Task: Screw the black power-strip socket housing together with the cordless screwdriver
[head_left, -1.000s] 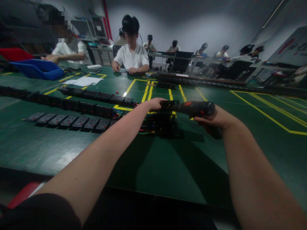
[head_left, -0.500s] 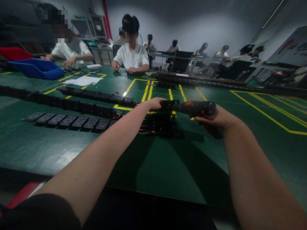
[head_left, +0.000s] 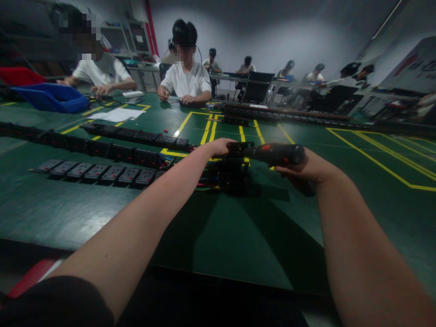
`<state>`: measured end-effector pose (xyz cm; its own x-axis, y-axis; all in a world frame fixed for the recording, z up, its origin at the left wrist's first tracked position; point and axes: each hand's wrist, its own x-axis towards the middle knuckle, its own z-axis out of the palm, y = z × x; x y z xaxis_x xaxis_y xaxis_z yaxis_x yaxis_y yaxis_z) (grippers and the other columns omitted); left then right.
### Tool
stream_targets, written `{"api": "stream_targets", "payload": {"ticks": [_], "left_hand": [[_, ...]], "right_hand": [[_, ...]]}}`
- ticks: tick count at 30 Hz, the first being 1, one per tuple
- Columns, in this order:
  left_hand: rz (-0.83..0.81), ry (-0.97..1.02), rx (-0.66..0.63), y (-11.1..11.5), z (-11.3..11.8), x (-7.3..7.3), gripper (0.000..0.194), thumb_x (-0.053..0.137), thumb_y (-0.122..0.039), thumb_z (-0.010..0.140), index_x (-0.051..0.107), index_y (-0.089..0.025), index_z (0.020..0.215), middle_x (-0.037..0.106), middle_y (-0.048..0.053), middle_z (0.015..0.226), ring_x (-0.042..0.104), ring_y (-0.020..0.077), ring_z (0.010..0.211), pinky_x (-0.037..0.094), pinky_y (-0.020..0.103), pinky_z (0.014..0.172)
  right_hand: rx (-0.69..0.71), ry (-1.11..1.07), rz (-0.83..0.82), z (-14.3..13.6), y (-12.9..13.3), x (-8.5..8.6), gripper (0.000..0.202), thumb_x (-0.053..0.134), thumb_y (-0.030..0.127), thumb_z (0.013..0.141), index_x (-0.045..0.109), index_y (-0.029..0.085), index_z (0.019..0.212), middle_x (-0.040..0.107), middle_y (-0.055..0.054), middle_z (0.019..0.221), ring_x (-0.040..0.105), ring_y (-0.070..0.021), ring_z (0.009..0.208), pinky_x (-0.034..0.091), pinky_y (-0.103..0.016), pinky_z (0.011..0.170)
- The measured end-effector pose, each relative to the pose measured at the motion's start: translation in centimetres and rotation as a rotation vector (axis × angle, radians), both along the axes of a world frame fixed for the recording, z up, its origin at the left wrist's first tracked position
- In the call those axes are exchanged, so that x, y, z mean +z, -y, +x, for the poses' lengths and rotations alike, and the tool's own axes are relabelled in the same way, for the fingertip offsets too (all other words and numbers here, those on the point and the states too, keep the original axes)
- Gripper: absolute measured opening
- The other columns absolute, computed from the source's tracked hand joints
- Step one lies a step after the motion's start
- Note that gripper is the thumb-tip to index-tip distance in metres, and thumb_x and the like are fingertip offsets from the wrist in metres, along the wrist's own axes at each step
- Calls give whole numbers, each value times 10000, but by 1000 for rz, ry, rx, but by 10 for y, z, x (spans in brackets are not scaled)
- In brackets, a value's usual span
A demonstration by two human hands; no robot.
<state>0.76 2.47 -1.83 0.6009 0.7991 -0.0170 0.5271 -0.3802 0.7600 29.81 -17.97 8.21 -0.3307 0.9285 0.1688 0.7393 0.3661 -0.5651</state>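
Note:
My right hand [head_left: 311, 165] is closed round the handle of a black cordless screwdriver [head_left: 281, 154] with orange marks. The tool lies level, its nose pointing left at a small black end piece [head_left: 240, 148]. That piece is gripped in the fingers of my left hand [head_left: 220, 147], mostly hidden behind them. Below it, another black end part [head_left: 231, 180] with coloured wires rests on the table. To the left, a strip of black socket modules [head_left: 102, 172] with red switches lies at a slant, partly covered by my left forearm.
Two more socket strips [head_left: 116, 152] lie farther back on the green table [head_left: 252, 240], which is marked with yellow tape. At the left are a blue bin [head_left: 51, 97] and white paper [head_left: 117, 114]. Co-workers sit across the table, and long strips [head_left: 289, 114] run along its far side.
The screwdriver and my right hand have shifted very slightly left, toward the end piece. My left hand holds its place.

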Motion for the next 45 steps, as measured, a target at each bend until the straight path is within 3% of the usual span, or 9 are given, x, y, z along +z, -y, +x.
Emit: {"api": "stream_targets", "payload": {"ticks": [6, 11, 19, 29, 32, 38, 45], "left_hand": [[19, -45, -15, 3, 0, 4, 1091, 661, -19, 679, 590, -284, 1735, 851, 90, 1376, 750, 284, 1201, 598, 444, 1085], [1, -46, 8, 7, 2, 6, 1043, 679, -25, 700, 603, -220, 1722, 814, 116, 1476, 749, 283, 1238, 591, 428, 1098], [-7, -6, 8, 6, 0, 5, 1037, 667, -26, 690, 625, -225, 1707, 839, 112, 1429, 755, 277, 1227, 582, 434, 1130], [12, -31, 34, 12, 1, 11, 1042, 669, -37, 679, 631, -217, 1704, 846, 110, 1392, 755, 290, 1207, 569, 427, 1126], [-3, -19, 44, 12, 0, 10, 1062, 659, -21, 659, 634, -213, 1704, 844, 117, 1397, 753, 300, 1225, 575, 429, 1125], [-4, -12, 25, 7, 1, 5, 1088, 630, -7, 640, 620, -209, 1709, 826, 123, 1460, 743, 293, 1267, 588, 416, 1105], [6, -15, 30, 1, 2, 2, 1085, 629, -16, 631, 642, -240, 1693, 835, 104, 1431, 744, 288, 1260, 582, 416, 1112]], "right_hand": [[-2, -38, -93, -16, 6, 4, 830, 858, 346, 794, 709, 213, 1600, 842, -137, 1424, 783, -366, 1266, 601, -551, 1188], [62, 39, -29, -22, 11, 8, 820, 815, 337, 819, 702, 166, 1614, 768, -173, 1566, 716, -396, 1449, 475, -586, 1332], [83, 151, 15, -23, 11, 13, 796, 829, 349, 812, 722, 376, 1600, 801, -36, 1531, 726, -396, 1460, 488, -641, 1335], [116, 221, 8, -26, 9, 16, 830, 795, 413, 830, 700, 269, 1641, 767, -102, 1587, 710, -419, 1481, 469, -667, 1335], [118, 245, 14, -30, 9, 19, 762, 831, 418, 823, 760, 337, 1577, 776, -56, 1579, 722, -415, 1465, 505, -643, 1311], [68, 335, 3, -35, 8, 19, 725, 871, 472, 837, 776, 464, 1557, 884, -9, 1339, 827, -393, 1234, 635, -540, 1122], [55, 314, 4, -34, 8, 18, 756, 882, 439, 820, 769, 474, 1566, 892, -8, 1302, 825, -395, 1220, 626, -545, 1119]]}}
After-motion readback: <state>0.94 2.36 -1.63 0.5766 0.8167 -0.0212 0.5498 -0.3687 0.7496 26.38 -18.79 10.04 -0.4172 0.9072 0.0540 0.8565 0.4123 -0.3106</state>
